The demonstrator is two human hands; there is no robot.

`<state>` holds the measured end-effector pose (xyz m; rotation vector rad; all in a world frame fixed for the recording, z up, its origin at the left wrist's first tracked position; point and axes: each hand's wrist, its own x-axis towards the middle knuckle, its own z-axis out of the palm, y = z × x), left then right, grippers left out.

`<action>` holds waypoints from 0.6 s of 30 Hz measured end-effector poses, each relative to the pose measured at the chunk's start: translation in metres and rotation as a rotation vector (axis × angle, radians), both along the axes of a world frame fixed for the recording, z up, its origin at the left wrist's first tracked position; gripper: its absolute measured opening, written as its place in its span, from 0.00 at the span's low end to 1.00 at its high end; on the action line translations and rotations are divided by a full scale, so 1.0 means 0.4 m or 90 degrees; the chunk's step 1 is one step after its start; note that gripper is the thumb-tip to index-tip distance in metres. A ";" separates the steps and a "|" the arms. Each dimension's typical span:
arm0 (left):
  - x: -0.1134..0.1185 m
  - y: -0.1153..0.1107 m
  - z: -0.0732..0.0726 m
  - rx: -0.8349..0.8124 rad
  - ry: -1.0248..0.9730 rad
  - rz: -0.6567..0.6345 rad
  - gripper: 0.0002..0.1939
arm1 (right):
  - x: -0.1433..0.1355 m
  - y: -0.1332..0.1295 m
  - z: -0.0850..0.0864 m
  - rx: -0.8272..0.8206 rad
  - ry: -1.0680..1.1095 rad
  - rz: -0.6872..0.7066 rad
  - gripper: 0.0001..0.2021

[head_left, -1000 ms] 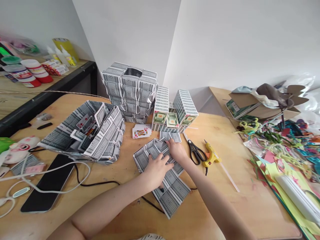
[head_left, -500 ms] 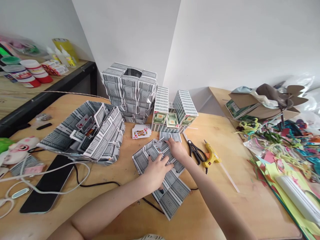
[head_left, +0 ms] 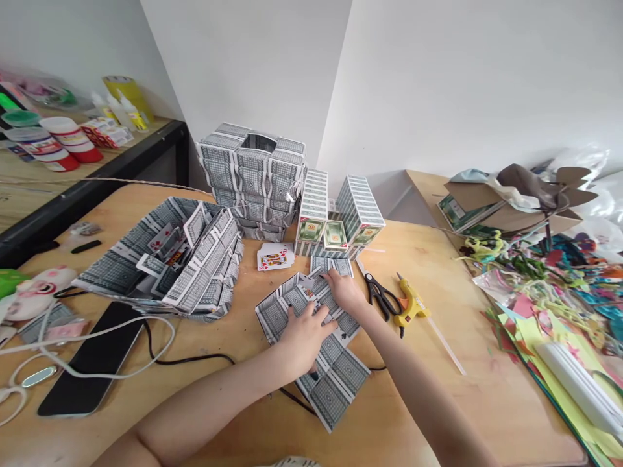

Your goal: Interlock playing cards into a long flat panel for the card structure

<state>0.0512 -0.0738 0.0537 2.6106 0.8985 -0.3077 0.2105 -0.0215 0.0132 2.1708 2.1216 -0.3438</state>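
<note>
A panel of interlocked playing cards (head_left: pixel 335 389) with grey patterned backs lies on the table in front of me, creased across its middle. My left hand (head_left: pixel 305 334) rests over it with fingers spread and pressing on the cards. Bent and close together, the fingers of my right hand (head_left: pixel 344 292) pinch the panel's far part; their tips are partly hidden. White card faces show between the hands. Just beyond lies another grey-backed card piece (head_left: pixel 341 266). Right of my right hand are black-handled scissors (head_left: pixel 382 293) and a yellow glue gun (head_left: pixel 413 303) with a clear glue stick.
An open card-built basket (head_left: pixel 204 266) holding loose cards stands left, a taller card box (head_left: pixel 253 175) behind. Stacked green card packs (head_left: pixel 335 233) and a face-up card pile (head_left: pixel 275 257) lie ahead. A phone (head_left: pixel 92 363) and cables lie left; coloured paper scraps (head_left: pixel 549 331) right.
The panel's left edge has shifted slightly left, and more white card faces show between my hands. Both hands stay nearly in place.
</note>
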 end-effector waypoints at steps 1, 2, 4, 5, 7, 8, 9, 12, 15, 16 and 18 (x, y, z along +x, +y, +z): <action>0.000 -0.001 0.003 -0.002 0.000 -0.001 0.44 | 0.001 0.001 -0.002 0.001 0.001 -0.002 0.22; 0.000 -0.002 0.005 -0.004 0.002 -0.001 0.44 | 0.002 0.001 -0.004 0.001 0.004 -0.006 0.21; 0.001 -0.006 0.008 -0.005 0.004 0.000 0.43 | 0.005 0.003 -0.007 0.003 0.017 -0.011 0.20; 0.001 -0.007 0.011 -0.003 0.005 -0.001 0.43 | 0.008 0.004 -0.008 0.007 0.034 -0.010 0.19; 0.000 -0.004 0.019 0.001 -0.006 -0.006 0.38 | 0.015 0.004 -0.008 0.020 0.095 0.003 0.16; -0.002 0.001 0.026 0.001 -0.019 -0.006 0.33 | 0.019 0.004 -0.007 0.029 0.139 0.012 0.15; -0.006 0.010 0.035 0.005 -0.038 -0.002 0.27 | 0.024 0.003 -0.006 0.038 0.191 0.023 0.13; -0.023 0.057 0.062 0.062 -0.130 0.053 0.14 | 0.036 0.000 -0.006 0.063 0.345 0.051 0.10; -0.048 0.120 0.069 0.128 -0.207 0.147 0.17 | 0.041 -0.004 -0.008 0.017 0.478 0.056 0.10; -0.055 0.140 0.064 0.118 -0.209 0.164 0.19 | 0.039 -0.005 -0.009 -0.022 0.519 0.054 0.11; -0.067 0.174 0.046 0.056 -0.187 0.194 0.18 | 0.032 -0.006 -0.007 -0.096 0.589 0.051 0.14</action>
